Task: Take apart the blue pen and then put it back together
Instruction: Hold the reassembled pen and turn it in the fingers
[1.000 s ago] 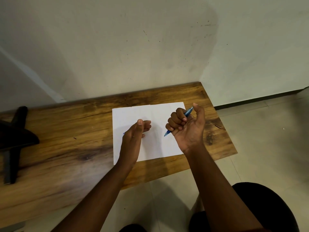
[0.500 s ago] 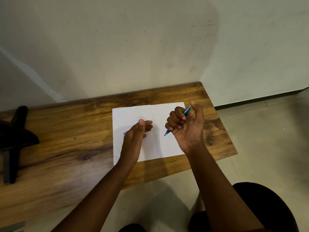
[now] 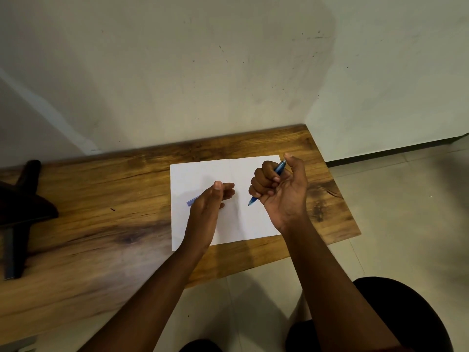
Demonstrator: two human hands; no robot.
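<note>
My right hand [image 3: 281, 196] is closed in a fist around the blue pen [image 3: 279, 168]. One end of the pen pokes out above the fingers and the other end [image 3: 251, 202] shows below the fist, pointing down-left. My left hand [image 3: 210, 207] hovers edge-on over the white paper [image 3: 241, 224], fingers stretched toward the right hand and thumb on top. A pale blue pen part [image 3: 193, 200] sticks out to the left from behind this hand. Whether the fingers grip it is hidden. A gap of bare paper separates the two hands.
The paper lies on a wooden table [image 3: 101, 224] set against a pale wall. A dark object [image 3: 22, 209] sits at the table's left end. Tiled floor [image 3: 406, 212] lies to the right, and my dark-clothed knee [image 3: 411, 313] shows at the bottom right.
My left hand has shifted slightly right toward the right hand, and more of the pale blue part shows behind it. The right fist has lowered its thumb a little.
</note>
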